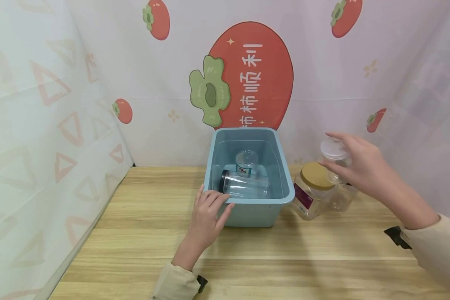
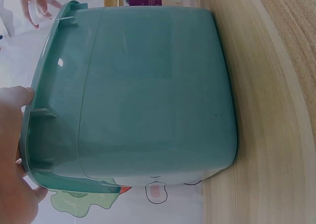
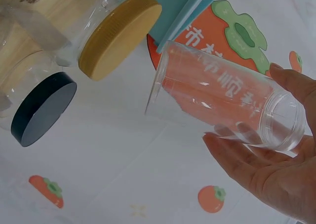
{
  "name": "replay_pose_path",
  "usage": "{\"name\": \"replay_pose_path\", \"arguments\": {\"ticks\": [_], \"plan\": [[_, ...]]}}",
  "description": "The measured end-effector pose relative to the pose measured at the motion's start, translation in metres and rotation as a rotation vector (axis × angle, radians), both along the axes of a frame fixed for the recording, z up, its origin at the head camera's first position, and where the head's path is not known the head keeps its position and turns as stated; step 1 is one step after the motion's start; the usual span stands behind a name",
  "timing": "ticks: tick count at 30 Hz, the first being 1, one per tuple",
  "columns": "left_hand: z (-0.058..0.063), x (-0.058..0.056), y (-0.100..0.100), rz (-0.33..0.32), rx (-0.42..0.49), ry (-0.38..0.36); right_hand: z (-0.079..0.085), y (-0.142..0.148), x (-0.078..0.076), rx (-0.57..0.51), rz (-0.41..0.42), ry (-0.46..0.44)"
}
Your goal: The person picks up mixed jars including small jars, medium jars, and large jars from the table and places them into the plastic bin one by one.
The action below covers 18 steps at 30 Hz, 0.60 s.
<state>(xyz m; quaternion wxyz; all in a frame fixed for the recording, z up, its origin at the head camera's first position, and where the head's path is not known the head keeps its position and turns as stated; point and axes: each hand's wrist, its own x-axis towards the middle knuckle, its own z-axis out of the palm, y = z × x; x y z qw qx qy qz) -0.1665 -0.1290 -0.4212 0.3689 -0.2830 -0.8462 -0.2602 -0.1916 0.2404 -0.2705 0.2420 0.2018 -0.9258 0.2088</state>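
My left hand (image 1: 207, 212) grips the near left corner of a light blue plastic bin (image 1: 256, 214); in the left wrist view its fingers (image 2: 19, 95) lie at the rim. Inside the bin, a clear jar with a black lid (image 1: 247, 184) lies on its side. Behind it is a smaller clear jar with a printed label (image 1: 246, 160). My right hand (image 1: 363, 166) holds a clear cylindrical jar (image 3: 217, 90) by its lidded end, thumb and fingers on opposite sides. Its white lid (image 1: 332, 148) is uppermost, above the other jars to the right of the bin.
Beside the bin's right side stands a large clear jar with a mustard-yellow lid (image 1: 316, 177) and a maroon label. Close to it is another clear jar with a black lid (image 3: 43, 110). A printed curtain (image 1: 165, 75) hangs behind the wooden table (image 1: 142, 233).
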Motion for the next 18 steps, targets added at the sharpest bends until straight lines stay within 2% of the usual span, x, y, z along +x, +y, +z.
{"name": "replay_pose_path", "arguments": {"ticks": [18], "plan": [[-0.001,0.0,0.0,0.0,0.0,-0.002,0.01,-0.013,-0.008,0.016,0.058,-0.011]]}}
